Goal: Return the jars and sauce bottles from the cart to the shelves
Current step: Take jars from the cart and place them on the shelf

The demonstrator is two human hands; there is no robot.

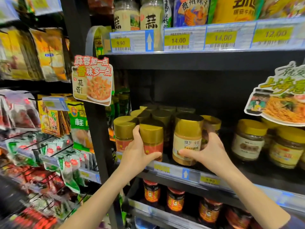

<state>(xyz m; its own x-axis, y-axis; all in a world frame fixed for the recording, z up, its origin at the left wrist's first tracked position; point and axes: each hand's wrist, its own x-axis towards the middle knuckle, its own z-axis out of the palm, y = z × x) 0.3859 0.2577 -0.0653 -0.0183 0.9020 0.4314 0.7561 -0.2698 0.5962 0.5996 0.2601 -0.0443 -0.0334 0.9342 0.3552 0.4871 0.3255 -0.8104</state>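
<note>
Shelving: on my feed, a tall black metal shelf unit (198, 61) with a thick black upright post (79, 38) at its left
Back: dark panel (181, 86), pretty shadowy
Edges: pale blue price strips with yellow tags (178, 40)
Signs: red-and-white cardboard food sign (92, 83) on the post, noodle-picture cutout (280, 106) far right
Left bay: black wire peg hooks (41, 146)
Light: bright up top, dim under the shelves
</note>
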